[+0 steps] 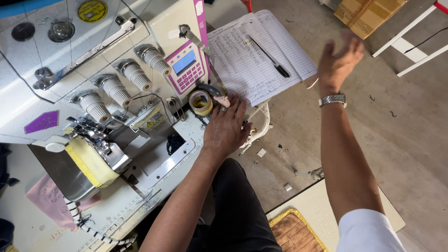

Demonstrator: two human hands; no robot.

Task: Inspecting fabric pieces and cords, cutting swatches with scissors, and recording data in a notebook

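Hands sit far apart at a white overlock sewing machine (93, 84). The left hand (226, 126) lies palm down on the right edge of the machine's table (172, 163), forearm running up from the lower middle of the view, fingers spread loosely and flat. Its fingertips rest just beside a roll of yellow tape (201, 102) and touch a small pinkish scrap (223, 100); whether the hand grips anything cannot be told, though it looks more pressed down than closed. A ring shows on one finger.

The right hand (339, 60) is raised out over the concrete floor (410, 140), arm nearly straight, wrist bent back, fingers open and blurred, holding nothing. A metal wristwatch (332, 99) circles that wrist.

Between the two hands, a lined notebook (261, 51) lies open with a black pen (270, 58) across its page, just beside the machine's pink control panel (187, 67). Four thread tension knobs (123, 86) line the machine's face.
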